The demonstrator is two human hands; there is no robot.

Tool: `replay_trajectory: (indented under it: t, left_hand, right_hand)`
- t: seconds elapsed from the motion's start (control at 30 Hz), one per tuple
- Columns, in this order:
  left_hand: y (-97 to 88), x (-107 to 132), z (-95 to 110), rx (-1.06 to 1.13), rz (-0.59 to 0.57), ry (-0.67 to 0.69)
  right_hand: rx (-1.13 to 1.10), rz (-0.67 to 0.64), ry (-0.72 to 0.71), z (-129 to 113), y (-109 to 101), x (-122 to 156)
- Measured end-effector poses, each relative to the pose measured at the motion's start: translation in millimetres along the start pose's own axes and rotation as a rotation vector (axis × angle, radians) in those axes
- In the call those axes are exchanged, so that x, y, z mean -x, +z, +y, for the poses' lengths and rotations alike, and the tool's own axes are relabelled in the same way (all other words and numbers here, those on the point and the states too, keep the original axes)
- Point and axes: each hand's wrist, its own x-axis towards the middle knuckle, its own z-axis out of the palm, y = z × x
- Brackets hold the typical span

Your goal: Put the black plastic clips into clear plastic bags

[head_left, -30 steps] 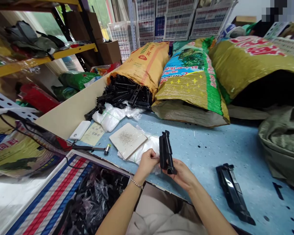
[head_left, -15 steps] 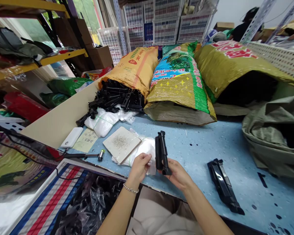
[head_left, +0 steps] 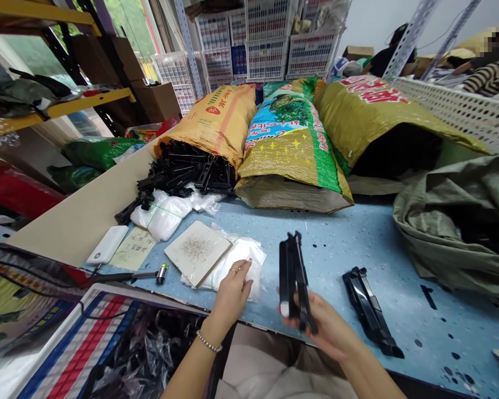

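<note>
Shifted to the right since the earlier frame, the held black part (head_left: 289, 271) tilts above the blue bench (head_left: 328, 235), nearer the 2nd black part (head_left: 369, 310) and farther from the left hand (head_left: 231, 291), with the right hand (head_left: 322, 324) curled around its lower end. From my remote seat I judge it light, stiff and slightly slick, its thin edges possibly fragile, best gripped along the long sides. The left hand's fingers lie together over the white plastic bags (head_left: 251, 249); whether they pinch film, I cannot tell.
</note>
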Motion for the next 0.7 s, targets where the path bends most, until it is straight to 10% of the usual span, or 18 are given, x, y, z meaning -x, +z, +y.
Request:
replay_trajectory:
  t: [0.23,0.7]
  left_hand:
    - [-7.0,0,2,0.165,-0.178,-0.094]
    - [-12.8,12,30,-0.106,-0.269,0.119]
  right_hand:
    - [-0.512,-0.129,0.366,40,-29,22]
    - [-0.415,-0.011,0.263,45,-33,7]
